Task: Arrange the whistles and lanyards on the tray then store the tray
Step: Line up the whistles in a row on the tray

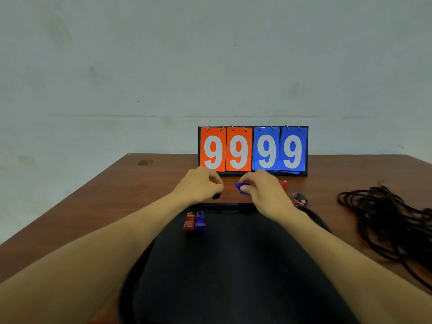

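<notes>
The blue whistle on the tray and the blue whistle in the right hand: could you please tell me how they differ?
The tray whistle lies on the tray beside a red whistle; the held whistle is pinched by the right hand beyond the tray's rim. The tray whistle shows whole, ring away from the person; the held whistle is partly hidden by that hand. Both are blue.

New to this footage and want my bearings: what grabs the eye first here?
The scoreboard reading 9999, half orange, half blue, stands toward the table's back. Before it, the left hand grips a small black thing and the right hand pinches a blue whistle. Black cords lie tangled at right.
</notes>
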{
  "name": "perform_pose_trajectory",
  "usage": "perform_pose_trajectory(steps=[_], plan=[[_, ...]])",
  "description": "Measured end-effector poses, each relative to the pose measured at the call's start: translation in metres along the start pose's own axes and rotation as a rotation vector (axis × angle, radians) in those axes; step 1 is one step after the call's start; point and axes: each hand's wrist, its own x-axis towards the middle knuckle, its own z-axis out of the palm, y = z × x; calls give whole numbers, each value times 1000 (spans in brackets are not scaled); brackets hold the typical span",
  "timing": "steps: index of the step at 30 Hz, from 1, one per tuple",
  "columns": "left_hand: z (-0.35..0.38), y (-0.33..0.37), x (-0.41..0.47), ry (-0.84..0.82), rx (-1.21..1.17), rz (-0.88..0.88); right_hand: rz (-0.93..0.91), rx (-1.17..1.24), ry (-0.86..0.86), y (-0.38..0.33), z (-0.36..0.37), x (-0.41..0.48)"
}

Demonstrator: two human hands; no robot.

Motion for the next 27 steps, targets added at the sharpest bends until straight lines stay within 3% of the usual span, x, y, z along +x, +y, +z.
perform_pose_trajectory(steps=[5, 10, 14, 18, 27], plan=[[14, 4, -28, -90, 148, 47, 56, 62, -85, 4, 10, -30], [22, 1, -42, -78, 395, 98, -43, 19, -147, 7, 18, -43], [19, -1, -52, -32, 446, 140, -131, -21, -178, 7, 16, -46], [10, -22, -65, 6, 298, 167, -120, 26, -240, 3, 13, -44], [15, -48, -76, -47, -103, 111, -110, 185, -157, -9, 30, -52]])
